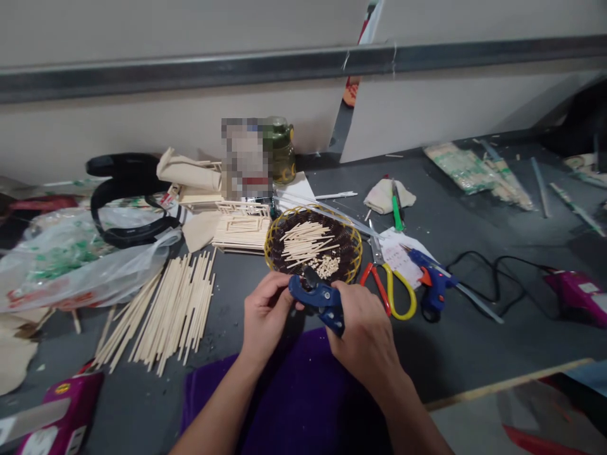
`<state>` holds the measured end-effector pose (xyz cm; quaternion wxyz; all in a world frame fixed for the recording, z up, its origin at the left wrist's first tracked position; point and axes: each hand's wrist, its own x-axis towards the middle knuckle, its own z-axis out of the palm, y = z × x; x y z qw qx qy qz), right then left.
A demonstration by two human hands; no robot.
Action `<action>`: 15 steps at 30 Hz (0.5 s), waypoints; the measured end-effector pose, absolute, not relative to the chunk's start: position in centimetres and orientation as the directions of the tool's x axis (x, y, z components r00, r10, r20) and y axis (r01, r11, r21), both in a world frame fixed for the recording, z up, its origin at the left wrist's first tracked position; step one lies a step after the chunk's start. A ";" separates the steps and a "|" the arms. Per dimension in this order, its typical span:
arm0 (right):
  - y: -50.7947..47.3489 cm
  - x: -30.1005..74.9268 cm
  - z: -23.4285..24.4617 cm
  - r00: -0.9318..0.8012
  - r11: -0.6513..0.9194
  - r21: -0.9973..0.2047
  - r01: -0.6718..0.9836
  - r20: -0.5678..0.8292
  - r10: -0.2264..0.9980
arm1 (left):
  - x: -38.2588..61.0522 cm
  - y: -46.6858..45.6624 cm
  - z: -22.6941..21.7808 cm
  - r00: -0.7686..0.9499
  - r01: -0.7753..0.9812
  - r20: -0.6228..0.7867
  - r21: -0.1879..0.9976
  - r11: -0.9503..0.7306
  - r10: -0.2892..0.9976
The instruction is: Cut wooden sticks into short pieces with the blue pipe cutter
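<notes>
My right hand (363, 332) is closed round the handles of a blue cutter (318, 297), held just in front of a round wicker basket (355, 254). My left hand (264, 309) is closed at the cutter's jaw end, fingers pinched there; what it pinches is too small to name. The basket holds short cut wooden sticks (306, 242) and tiny cut bits (328, 266). Both hands hover over a purple cloth (294, 392) at the near edge of the grey table.
A fan of long wooden sticks (165, 309) lies left of the hands. Red-and-yellow scissors (389, 284) and a blue glue gun (434, 281) lie to the right. A stick model (241, 227), plastic bag (71, 259), black headband (126, 202) and green jar (279, 148) sit behind.
</notes>
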<state>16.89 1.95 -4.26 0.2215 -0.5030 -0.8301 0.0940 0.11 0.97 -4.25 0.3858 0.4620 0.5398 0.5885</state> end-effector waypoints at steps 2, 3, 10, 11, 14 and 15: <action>1.7 16.6 -4.3 -0.393 0.466 -0.407 0.786 0.253 0.884 | 0.0 0.8 -3.9 -0.249 0.080 0.171 0.985 -0.156 0.953; 1.6 16.4 -4.4 -0.390 0.461 -0.429 0.777 0.247 0.887 | 0.0 0.8 -3.7 -0.236 0.097 0.191 0.980 -0.173 0.953; 1.4 16.2 -4.7 -0.377 0.453 -0.526 0.720 0.252 0.891 | -0.1 0.6 -3.4 -0.183 0.148 0.260 0.961 -0.235 0.948; 1.4 16.2 -4.8 -0.372 0.453 -0.532 0.716 0.259 0.891 | -0.1 0.6 -3.4 -0.175 0.144 0.270 0.958 -0.247 0.947; 1.4 16.2 -5.1 -0.373 0.461 -0.544 0.701 0.271 0.887 | -0.2 0.6 -3.6 -0.146 0.145 0.297 0.950 -0.276 0.944; 1.4 16.2 -5.1 -0.375 0.462 -0.546 0.698 0.270 0.887 | -0.2 0.6 -3.7 -0.140 0.156 0.306 0.946 -0.284 0.942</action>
